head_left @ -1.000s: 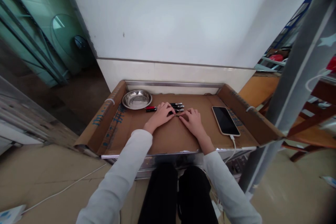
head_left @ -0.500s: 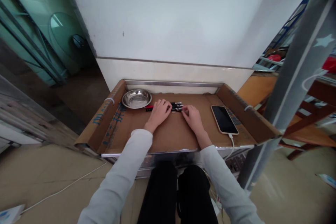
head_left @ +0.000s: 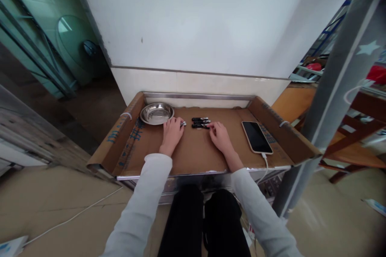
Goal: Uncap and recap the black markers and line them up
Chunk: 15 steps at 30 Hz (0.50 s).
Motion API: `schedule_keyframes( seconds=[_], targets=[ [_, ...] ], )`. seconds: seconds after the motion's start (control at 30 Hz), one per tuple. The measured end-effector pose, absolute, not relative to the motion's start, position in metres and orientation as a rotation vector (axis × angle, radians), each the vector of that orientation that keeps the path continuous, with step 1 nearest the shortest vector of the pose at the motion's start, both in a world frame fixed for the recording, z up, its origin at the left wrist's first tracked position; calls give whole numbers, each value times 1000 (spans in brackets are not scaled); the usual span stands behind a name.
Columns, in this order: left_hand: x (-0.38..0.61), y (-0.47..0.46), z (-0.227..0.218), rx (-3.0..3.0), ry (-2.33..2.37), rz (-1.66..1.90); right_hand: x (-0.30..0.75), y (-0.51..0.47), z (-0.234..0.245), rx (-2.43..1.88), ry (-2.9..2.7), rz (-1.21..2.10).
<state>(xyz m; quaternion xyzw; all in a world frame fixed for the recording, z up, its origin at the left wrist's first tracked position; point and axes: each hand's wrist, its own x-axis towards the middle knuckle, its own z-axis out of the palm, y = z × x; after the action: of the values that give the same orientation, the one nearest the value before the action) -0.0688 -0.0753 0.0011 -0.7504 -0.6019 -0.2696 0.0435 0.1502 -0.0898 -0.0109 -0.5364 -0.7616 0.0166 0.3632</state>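
Note:
Several slim black pieces with shiny silver ends lie side by side in a short row on the cardboard; their exact kind is too small to tell. My right hand is at the right end of the row, thumb and forefinger pinched at the tip of the nearest piece. To the left, my left hand curls low over the cardboard, close to the steel dish. A small silver-ended piece sticks out at its fingertips, the rest covered by the hand.
A round steel dish stands at the back left. On the right lies a phone with a white charging cable. Folded cardboard walls edge the sides, and a grey post rises beyond the right one.
My left hand has moved left, away from the row, uncovering the black ends of the pieces. The red and black ends beside it no longer show. My right hand has hardly moved.

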Motion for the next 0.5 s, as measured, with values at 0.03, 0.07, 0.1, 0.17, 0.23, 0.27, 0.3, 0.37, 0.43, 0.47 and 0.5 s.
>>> schedule_keyframes(
  seconds=[0.03, 0.07, 0.1, 0.17, 0.23, 0.27, 0.3, 0.37, 0.43, 0.47, 0.5],
  targets=[
    [-70, -76, 1, -2307, -1827, -828, 150, -90, -11, -1370, -1957, 50],
    [-72, -76, 2, -2322, -1812, -836, 151, -90, -12, -1359, -1952, 55],
    [-73, -77, 2, -2341, -1796, -845, 151, -89, -13, -1348, -1947, 59],
    [-76, -80, 2, -2387, -1764, -863, 151, -89, -14, -1322, -1941, 71],
    [-78, -85, 2, -2403, -1756, -866, 151, -88, -15, -1294, -1928, 87],
    [-79, -87, 2, -2400, -1759, -860, 151, -89, -16, -1284, -1919, 94],
    [-79, -90, 1, -2391, -1765, -851, 150, -89, -16, -1276, -1910, 98],
    [-78, -92, 1, -2367, -1775, -833, 150, -90, -15, -1269, -1900, 106],
    [-78, -92, 1, -2340, -1786, -822, 149, -92, -15, -1269, -1894, 113],
    [-77, -92, 2, -2322, -1795, -821, 149, -92, -14, -1270, -1890, 118],
    [-77, -91, 2, -2304, -1805, -823, 149, -93, -14, -1270, -1885, 123]
  ],
)
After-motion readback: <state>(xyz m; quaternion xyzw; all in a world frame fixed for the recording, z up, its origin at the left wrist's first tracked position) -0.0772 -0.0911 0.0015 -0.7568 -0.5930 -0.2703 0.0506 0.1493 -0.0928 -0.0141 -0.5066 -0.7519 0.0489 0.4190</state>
